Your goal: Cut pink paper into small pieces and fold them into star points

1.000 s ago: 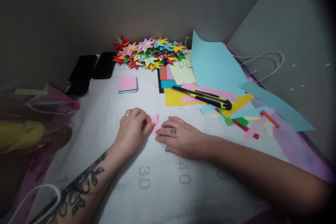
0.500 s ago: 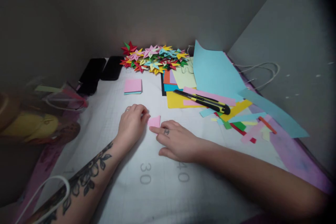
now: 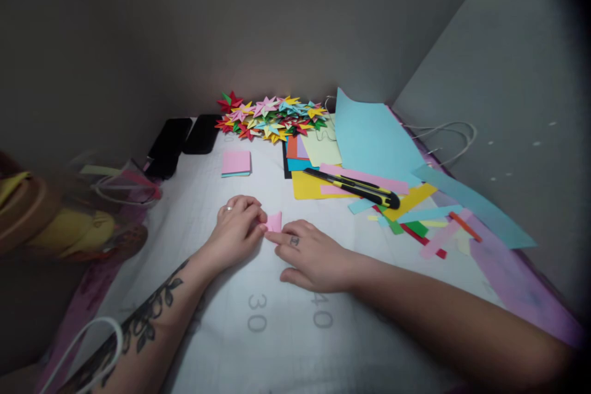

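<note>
A small pink paper piece [image 3: 274,221] lies on the white gridded sheet [image 3: 217,332] between my hands. My left hand [image 3: 241,225] has its fingers curled together, with thumb and fingertips on the left edge of that paper. From the right, my right hand [image 3: 310,255] rests on the sheet with its fingers apart, the index fingertip at the paper's lower edge. Beyond my left hand sits a stack of square papers [image 3: 236,162], pink on top.
Folded paper stars [image 3: 272,117] are piled at the back. A cutter [image 3: 353,188] lies on coloured papers at the right, near paper scraps [image 3: 418,228] and a large light-blue sheet [image 3: 373,135]. Black phone-like objects [image 3: 202,134] stand back left; a blurred container [image 3: 69,228] is at left.
The pink piece looks more folded, and my left thumb has come down to its lower left edge. The whole view has shifted slightly.
</note>
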`<state>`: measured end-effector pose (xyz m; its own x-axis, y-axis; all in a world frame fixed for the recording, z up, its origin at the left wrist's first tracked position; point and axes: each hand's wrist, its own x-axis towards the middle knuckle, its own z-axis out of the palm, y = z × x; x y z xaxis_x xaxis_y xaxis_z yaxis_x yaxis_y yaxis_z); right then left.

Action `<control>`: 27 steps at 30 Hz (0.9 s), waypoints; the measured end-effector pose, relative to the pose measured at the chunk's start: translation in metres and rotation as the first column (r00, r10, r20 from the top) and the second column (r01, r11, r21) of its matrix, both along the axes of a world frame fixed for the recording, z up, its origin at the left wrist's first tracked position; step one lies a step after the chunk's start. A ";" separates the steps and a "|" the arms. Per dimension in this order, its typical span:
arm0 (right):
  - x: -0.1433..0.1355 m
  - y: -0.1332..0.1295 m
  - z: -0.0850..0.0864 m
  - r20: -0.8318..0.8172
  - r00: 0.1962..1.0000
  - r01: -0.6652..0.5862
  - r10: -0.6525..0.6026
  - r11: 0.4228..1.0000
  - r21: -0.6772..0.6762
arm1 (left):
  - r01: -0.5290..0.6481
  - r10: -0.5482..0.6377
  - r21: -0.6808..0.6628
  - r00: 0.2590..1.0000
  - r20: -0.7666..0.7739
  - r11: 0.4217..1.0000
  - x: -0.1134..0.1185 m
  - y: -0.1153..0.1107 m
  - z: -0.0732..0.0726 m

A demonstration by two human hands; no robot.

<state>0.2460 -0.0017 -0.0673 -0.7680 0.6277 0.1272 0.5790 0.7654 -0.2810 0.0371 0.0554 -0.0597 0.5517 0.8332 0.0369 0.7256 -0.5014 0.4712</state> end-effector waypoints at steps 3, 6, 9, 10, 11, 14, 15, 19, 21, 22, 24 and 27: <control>0.002 -0.001 -0.003 -0.121 0.993 0.017 -0.010 0.998 0.060 | 0.011 -0.011 -0.003 1.000 -0.002 1.000 0.001 0.001 0.000; 0.003 -0.001 -0.006 -0.312 0.939 0.182 -0.145 0.979 0.095 | 0.005 -0.006 0.010 0.997 0.080 1.000 -0.001 0.002 -0.001; 0.004 0.000 -0.007 -0.442 0.830 0.404 -0.341 0.913 0.055 | -0.046 0.045 0.000 0.970 0.238 0.999 -0.002 -0.001 -0.002; 0.004 0.001 -0.008 -0.452 0.803 0.448 -0.388 0.894 0.028 | -0.073 0.074 -0.016 0.955 0.286 0.997 -0.001 -0.003 -0.002; 0.004 0.003 -0.008 -0.452 0.787 0.471 -0.421 0.882 -0.003 | -0.095 0.100 -0.033 0.941 0.324 0.995 0.000 -0.005 -0.002; 0.003 0.007 -0.007 -0.458 0.765 0.451 -0.453 0.884 -0.120 | -0.101 0.110 -0.044 0.912 0.396 0.994 0.004 -0.014 0.001; 0.003 0.009 -0.007 -0.475 0.758 0.431 -0.447 0.890 -0.150 | -0.090 0.097 -0.036 0.908 0.408 0.995 0.006 -0.017 0.002; 0.002 0.013 -0.003 -0.561 0.720 0.360 -0.409 0.911 -0.202 | -0.091 0.096 -0.034 0.895 0.436 0.995 0.011 -0.023 0.004; 0.002 0.014 -0.003 -0.580 0.712 0.340 -0.395 0.917 -0.207 | -0.104 0.121 -0.064 0.892 0.436 0.993 0.012 -0.024 0.003; 0.002 0.014 -0.002 -0.586 0.709 0.335 -0.393 0.919 -0.210 | -0.114 0.139 -0.083 0.892 0.431 0.990 0.012 -0.025 0.002; 0.002 0.014 -0.003 -0.594 0.701 0.334 -0.395 0.918 -0.215 | -0.133 0.170 -0.115 0.887 0.429 0.984 0.013 -0.027 0.000; 0.002 0.014 -0.005 -0.597 0.703 0.325 -0.386 0.921 -0.213 | -0.124 0.188 -0.162 0.862 0.470 0.979 0.014 -0.028 -0.002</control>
